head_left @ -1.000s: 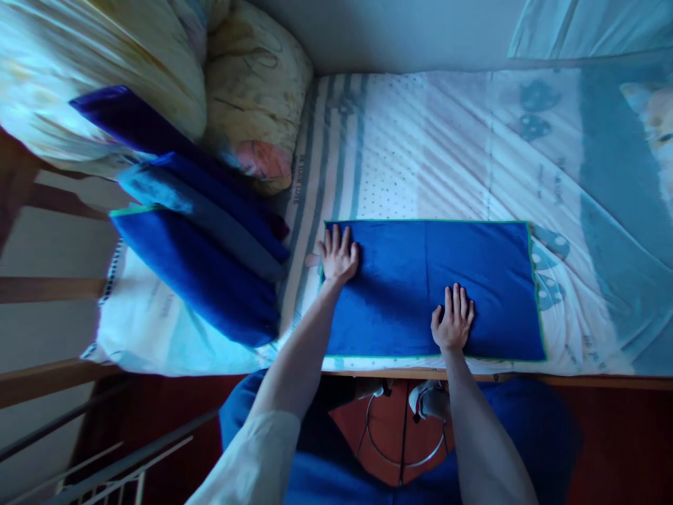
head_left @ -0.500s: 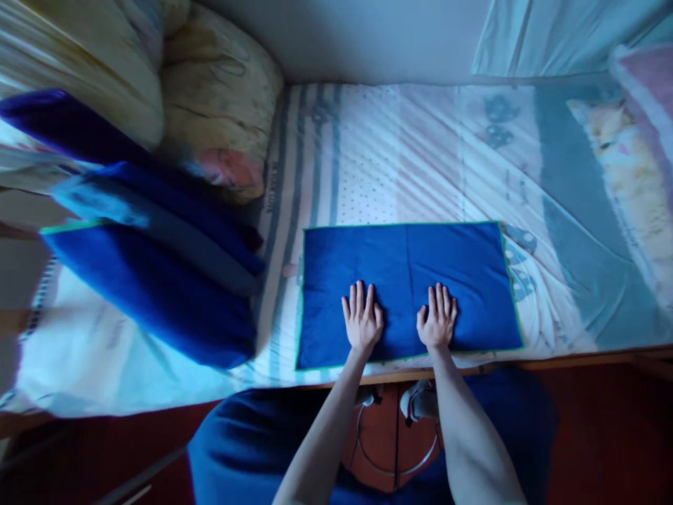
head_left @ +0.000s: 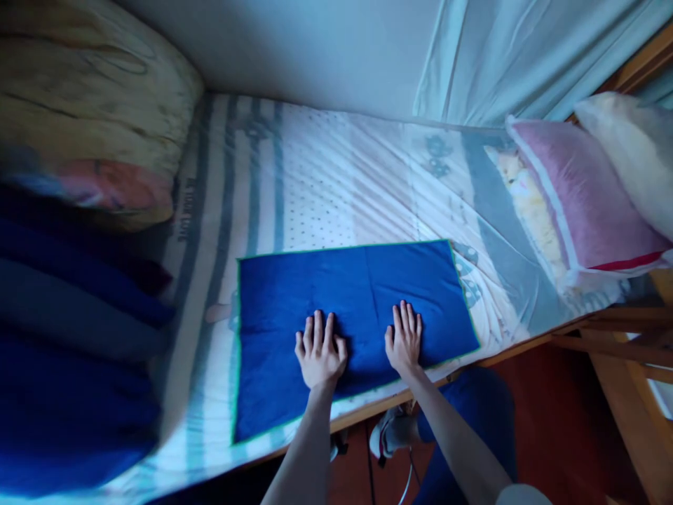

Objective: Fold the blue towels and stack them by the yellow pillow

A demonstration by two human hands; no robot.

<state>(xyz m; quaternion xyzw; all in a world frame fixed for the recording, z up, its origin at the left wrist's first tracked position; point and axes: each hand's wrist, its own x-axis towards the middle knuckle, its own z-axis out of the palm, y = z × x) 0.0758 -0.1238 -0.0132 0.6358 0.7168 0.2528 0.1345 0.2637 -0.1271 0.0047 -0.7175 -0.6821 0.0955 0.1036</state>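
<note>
A blue cloth (head_left: 336, 280) with a green edge lies spread out flat on the bed, a few shallow creases in it. My left hand (head_left: 322, 356) rests palm down on its lower middle, fingers spread, holding nothing. To the right, my right hand (head_left: 404, 340) also lies flat on the cloth near its front edge, fingers slightly apart. The two hands do not touch.
Several dark blue and grey-blue cloths (head_left: 68, 400) lie at the left of the striped bed sheet (head_left: 315, 182). Behind them is a large beige bundle (head_left: 94, 91). A pink pillow (head_left: 594, 196) and a cat-print pillow (head_left: 536, 210) are at the right.
The view has turned to the right, bringing the pink pillow and wooden bed end into sight. Both hands remain flat on the blue cloth.
</note>
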